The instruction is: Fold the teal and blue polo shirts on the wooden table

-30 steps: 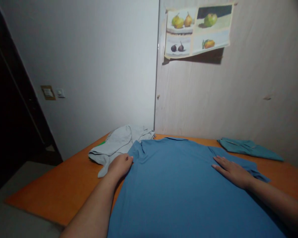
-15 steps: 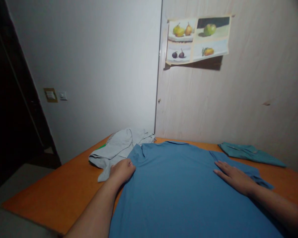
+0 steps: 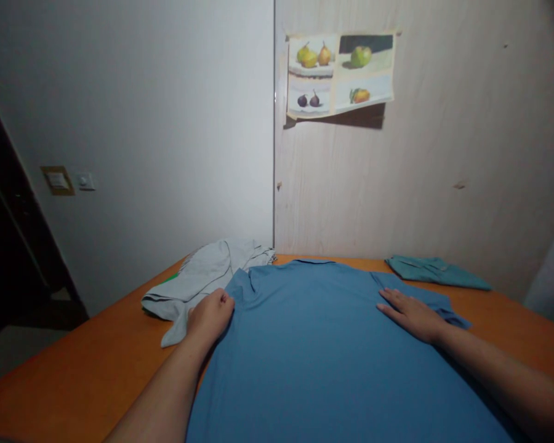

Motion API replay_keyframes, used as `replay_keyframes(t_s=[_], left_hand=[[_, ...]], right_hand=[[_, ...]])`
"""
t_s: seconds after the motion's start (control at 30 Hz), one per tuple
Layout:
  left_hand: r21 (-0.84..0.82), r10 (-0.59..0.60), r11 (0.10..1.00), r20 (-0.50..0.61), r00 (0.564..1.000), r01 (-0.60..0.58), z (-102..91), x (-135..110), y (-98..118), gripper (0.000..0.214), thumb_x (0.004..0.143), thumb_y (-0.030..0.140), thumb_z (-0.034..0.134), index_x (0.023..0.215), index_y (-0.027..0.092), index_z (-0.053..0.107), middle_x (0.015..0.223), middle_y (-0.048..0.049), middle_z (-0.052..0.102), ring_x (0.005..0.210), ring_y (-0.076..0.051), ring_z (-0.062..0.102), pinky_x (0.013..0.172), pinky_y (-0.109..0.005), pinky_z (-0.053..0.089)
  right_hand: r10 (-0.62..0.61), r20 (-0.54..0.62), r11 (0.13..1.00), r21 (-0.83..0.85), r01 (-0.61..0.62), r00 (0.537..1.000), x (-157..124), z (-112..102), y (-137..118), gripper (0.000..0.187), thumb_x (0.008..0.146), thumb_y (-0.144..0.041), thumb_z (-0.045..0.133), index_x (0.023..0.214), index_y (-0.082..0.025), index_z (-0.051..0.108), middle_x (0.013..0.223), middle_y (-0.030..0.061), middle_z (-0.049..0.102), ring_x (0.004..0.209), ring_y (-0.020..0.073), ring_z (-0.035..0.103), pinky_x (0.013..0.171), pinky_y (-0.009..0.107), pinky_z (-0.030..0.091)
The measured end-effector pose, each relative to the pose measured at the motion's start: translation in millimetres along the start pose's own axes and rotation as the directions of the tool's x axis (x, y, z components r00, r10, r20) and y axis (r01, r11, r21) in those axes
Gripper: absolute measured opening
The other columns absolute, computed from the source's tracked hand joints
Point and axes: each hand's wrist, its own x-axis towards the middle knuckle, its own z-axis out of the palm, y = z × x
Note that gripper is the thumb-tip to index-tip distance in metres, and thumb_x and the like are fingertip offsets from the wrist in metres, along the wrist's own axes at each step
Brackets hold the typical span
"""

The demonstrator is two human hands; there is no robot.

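Observation:
A blue T-shirt lies spread out with its neckline at the far end and its lower part running out of view toward me. My left hand is closed at the shirt's left edge, just below the sleeve, with the fabric there gripped in its fingers. The left sleeve looks bunched and creased. On the right side, my right hand rests flat on the shirt near the right sleeve, fingers stretched out and holding nothing.
The shirt lies on an orange table. A crumpled light grey cloth lies at the back left, close to my left hand. At the back right is a folded teal garment. Behind stands a wall with a fruit picture sheet.
The view has turned slightly right, so everything appears shifted left. My hands keep the same places on the shirt: the left closed at its edge, the right flat.

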Motion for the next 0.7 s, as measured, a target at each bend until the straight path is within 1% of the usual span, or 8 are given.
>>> replay_keyframes(t_s=[0.1, 0.2, 0.27, 0.33, 0.43, 0.53, 0.6, 0.7], left_hand=[[-0.062, 0.08, 0.995, -0.066, 0.995, -0.084, 3.0, 2.1, -2.2, 0.021, 0.088, 0.038, 0.047, 0.084, 0.023, 0.061, 0.086, -0.0032, 0.07, 0.081, -0.022, 0.063, 0.064, -0.029, 0.037], [-0.114, 0.227, 0.964, -0.114, 0.967, -0.239, 7.6, 3.6, -3.6, 0.024, 0.089, 0.038, 0.047, 0.092, 0.022, 0.064, 0.093, -0.0047, 0.068, 0.089, -0.022, 0.062, 0.074, -0.029, 0.043], [-0.113, 0.316, 0.938, -0.109, 0.943, -0.327, 9.8, 3.1, -2.2, 0.026, 0.09, 0.039, 0.047, 0.097, 0.022, 0.066, 0.098, -0.0051, 0.068, 0.095, -0.022, 0.061, 0.082, -0.03, 0.044], [-0.084, 0.373, 0.921, -0.08, 0.924, -0.379, 10.9, 1.4, 1.1, 0.027, 0.09, 0.04, 0.049, 0.101, 0.023, 0.067, 0.104, -0.0052, 0.067, 0.101, -0.023, 0.06, 0.088, -0.032, 0.043], [-0.026, 0.412, 0.911, -0.019, 0.911, -0.412, 12.0, -2.2, 6.3, 0.028, 0.089, 0.042, 0.052, 0.106, 0.026, 0.068, 0.111, -0.0051, 0.066, 0.108, -0.025, 0.058, 0.092, -0.034, 0.042], [0.045, 0.423, 0.904, 0.054, 0.904, -0.426, 14.3, -5.1, 9.1, 0.03, 0.088, 0.042, 0.054, 0.109, 0.027, 0.069, 0.112, -0.0059, 0.066, 0.109, -0.027, 0.057, 0.09, -0.037, 0.042], [0.093, 0.407, 0.905, 0.09, 0.909, -0.415, 16.4, -5.9, 9.7, 0.03, 0.088, 0.041, 0.054, 0.111, 0.028, 0.069, 0.114, -0.0068, 0.065, 0.11, -0.029, 0.056, 0.089, -0.04, 0.042], [0.142, 0.367, 0.914, 0.102, 0.925, -0.379, 18.5, -5.5, 10.2, 0.031, 0.09, 0.04, 0.05, 0.113, 0.028, 0.068, 0.115, -0.0078, 0.065, 0.111, -0.03, 0.056, 0.087, -0.043, 0.041]], right_hand=[[0.001, 0.004, 1.0, 0.001, -0.001, 1.0, -0.3, -1.0, -1.2, 0.087, 0.09, -0.077, 0.021, 0.152, -0.02, 0.04, 0.158, 0.0105, 0.036, 0.147, 0.0321, 0.029, 0.119, 0.053, 0.025], [-0.001, 0.008, 1.0, 0.004, 0.001, 1.0, -0.3, -2.1, -2.3, 0.087, 0.09, -0.078, 0.021, 0.153, -0.021, 0.04, 0.158, 0.0105, 0.036, 0.147, 0.032, 0.029, 0.119, 0.054, 0.025], [-0.001, 0.012, 1.0, 0.003, 0.001, 1.0, -0.5, -3.7, -3.8, 0.088, 0.09, -0.078, 0.021, 0.153, -0.02, 0.04, 0.158, 0.0113, 0.036, 0.147, 0.0321, 0.028, 0.118, 0.053, 0.025], [-0.003, 0.018, 1.0, 0.001, 0.003, 1.0, -1.2, -6.1, -6.0, 0.089, 0.09, -0.078, 0.021, 0.153, -0.018, 0.039, 0.158, 0.0122, 0.035, 0.147, 0.032, 0.028, 0.119, 0.052, 0.024], [-0.003, 0.035, 1.0, 0.001, 0.002, 0.999, -2.4, -10.3, -9.7, 0.09, 0.09, -0.078, 0.02, 0.153, -0.017, 0.039, 0.159, 0.0128, 0.034, 0.148, 0.0317, 0.027, 0.119, 0.051, 0.023], [0.01, 0.052, 1.0, 0.007, -0.01, 0.999, -3.3, -13.4, -12.4, 0.09, 0.09, -0.079, 0.019, 0.154, -0.019, 0.036, 0.159, 0.0124, 0.033, 0.148, 0.0316, 0.025, 0.119, 0.051, 0.022], [0.017, 0.056, 1.0, 0.01, -0.017, 0.998, -3.3, -14.4, -13.5, 0.091, 0.09, -0.08, 0.018, 0.155, -0.019, 0.035, 0.16, 0.0119, 0.031, 0.149, 0.0319, 0.025, 0.119, 0.051, 0.021], [0.015, 0.063, 1.0, 0.013, -0.016, 0.998, -2.9, -15.2, -14.3, 0.091, 0.09, -0.08, 0.019, 0.155, -0.018, 0.034, 0.161, 0.0118, 0.029, 0.149, 0.0321, 0.024, 0.12, 0.05, 0.02]])
